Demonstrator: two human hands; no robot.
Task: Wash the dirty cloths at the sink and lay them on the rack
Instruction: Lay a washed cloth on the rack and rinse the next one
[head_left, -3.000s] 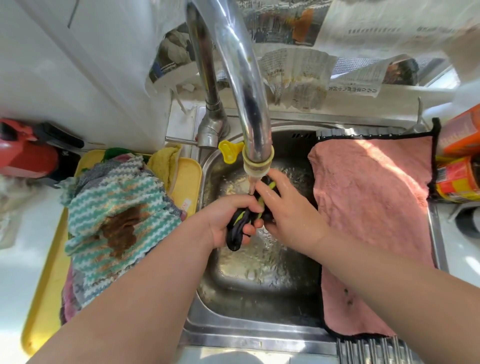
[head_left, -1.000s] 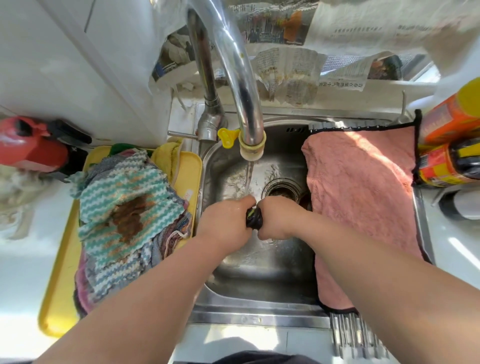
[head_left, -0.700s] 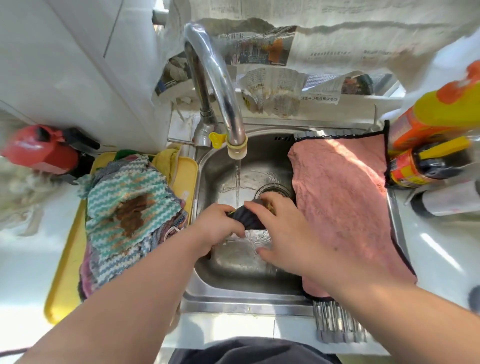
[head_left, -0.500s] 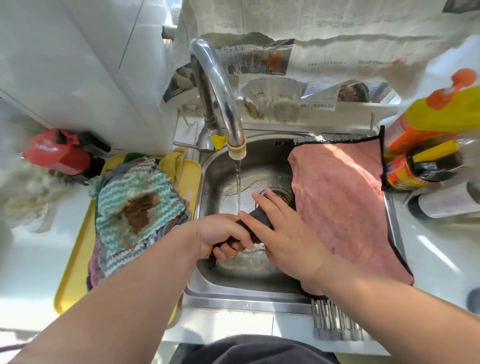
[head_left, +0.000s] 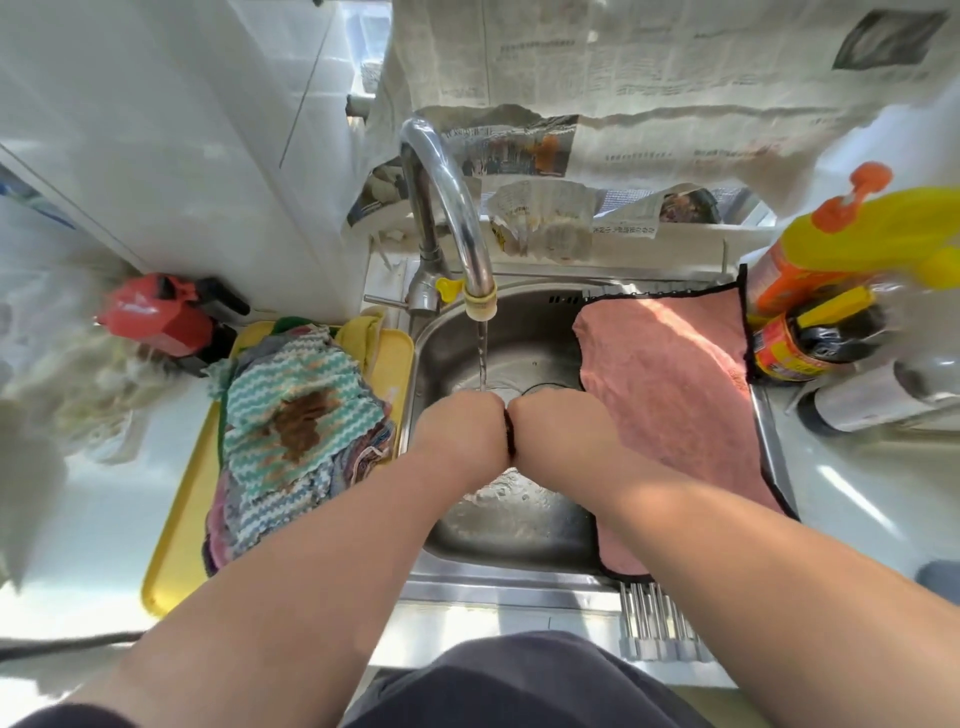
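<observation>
A dark cloth (head_left: 509, 437) is gripped by both fists over the sink (head_left: 519, 525), below the tap (head_left: 457, 208). Only a sliver shows between left hand (head_left: 462, 431) and right hand (head_left: 553, 431). A pink cloth (head_left: 670, 395) is spread on the rack (head_left: 654, 618). Left, stained cloths (head_left: 296, 410) are piled on a yellow tray (head_left: 176, 545). Bottles (head_left: 831, 270) are crowded rightward.

Harsh daylight from 12 o'clock blows out the white counter (head_left: 857, 499) at 4 o'clock and glints off the steel faucet (head_left: 462, 218); fisheye bending and motion blur smear the yellow bottle (head_left: 872, 234) at 2 o'clock.
</observation>
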